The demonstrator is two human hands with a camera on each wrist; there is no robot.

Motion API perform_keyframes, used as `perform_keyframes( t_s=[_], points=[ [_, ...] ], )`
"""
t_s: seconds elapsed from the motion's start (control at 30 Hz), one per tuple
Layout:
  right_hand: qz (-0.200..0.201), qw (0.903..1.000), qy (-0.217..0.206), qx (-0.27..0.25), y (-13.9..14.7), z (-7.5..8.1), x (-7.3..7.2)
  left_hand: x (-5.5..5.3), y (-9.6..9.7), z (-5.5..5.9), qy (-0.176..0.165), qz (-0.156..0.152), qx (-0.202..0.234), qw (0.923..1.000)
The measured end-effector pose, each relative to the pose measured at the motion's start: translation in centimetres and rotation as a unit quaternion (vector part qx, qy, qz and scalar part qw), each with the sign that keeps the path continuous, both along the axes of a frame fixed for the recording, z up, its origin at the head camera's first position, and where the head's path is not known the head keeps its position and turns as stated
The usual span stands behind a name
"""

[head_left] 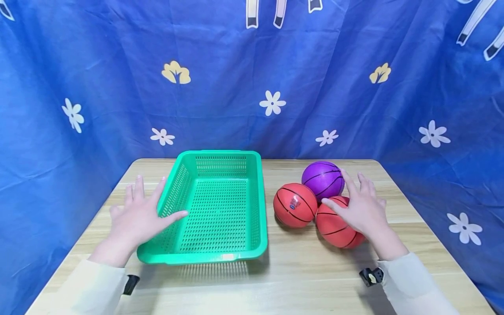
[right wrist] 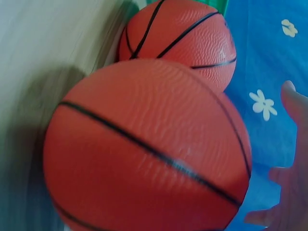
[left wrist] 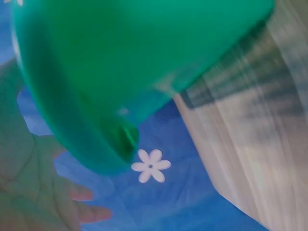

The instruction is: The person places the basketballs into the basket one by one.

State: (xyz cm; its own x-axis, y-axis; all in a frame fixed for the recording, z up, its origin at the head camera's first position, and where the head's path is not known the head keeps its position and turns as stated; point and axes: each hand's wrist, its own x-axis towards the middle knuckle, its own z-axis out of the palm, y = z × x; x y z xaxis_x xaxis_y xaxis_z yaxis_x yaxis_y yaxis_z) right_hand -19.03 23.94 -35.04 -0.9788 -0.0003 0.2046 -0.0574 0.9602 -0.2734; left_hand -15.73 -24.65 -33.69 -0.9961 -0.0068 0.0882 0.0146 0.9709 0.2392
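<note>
Fingers (head_left: 138,190) spread, my left hand (head_left: 135,218) is by the green basket (head_left: 218,214), rectangular and pierced all over; my right hand (head_left: 365,212), equally splayed, is by the nearer red ball (head_left: 335,229), black-lined and finely ridged. Farther back on the wooden table (head_left: 299,280), another red ball (head_left: 293,206) bears a small blue mark, with a black-lined purple ball (head_left: 323,180) farthest.

I seem to be looking into a screened-off tabletop booth: a blue cloth (head_left: 220,105) printed with white flowers (head_left: 272,103) and yellow trees (head_left: 173,71) hangs behind and along both sides of a pale wood-grain table (head_left: 307,271). The cloth hides whatever lies beyond, so I can't tell from here whether this is a home, a lab or an office.
</note>
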Motion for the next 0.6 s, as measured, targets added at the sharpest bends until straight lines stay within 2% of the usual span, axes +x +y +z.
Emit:
perform_keyframes(
  t_s=[0.3,0.6],
  points=[
    [-0.004,0.9994,-0.024,-0.023,1.8,-0.6,0.7,-0.1,-2.5,-0.6,-0.027,-0.005,0.009,0.9996],
    [0.001,0.9986,-0.039,-0.037,3.1,-1.5,1.4,-0.2,-4.0,-1.2,-0.056,-0.020,0.039,0.9975]
  ],
)
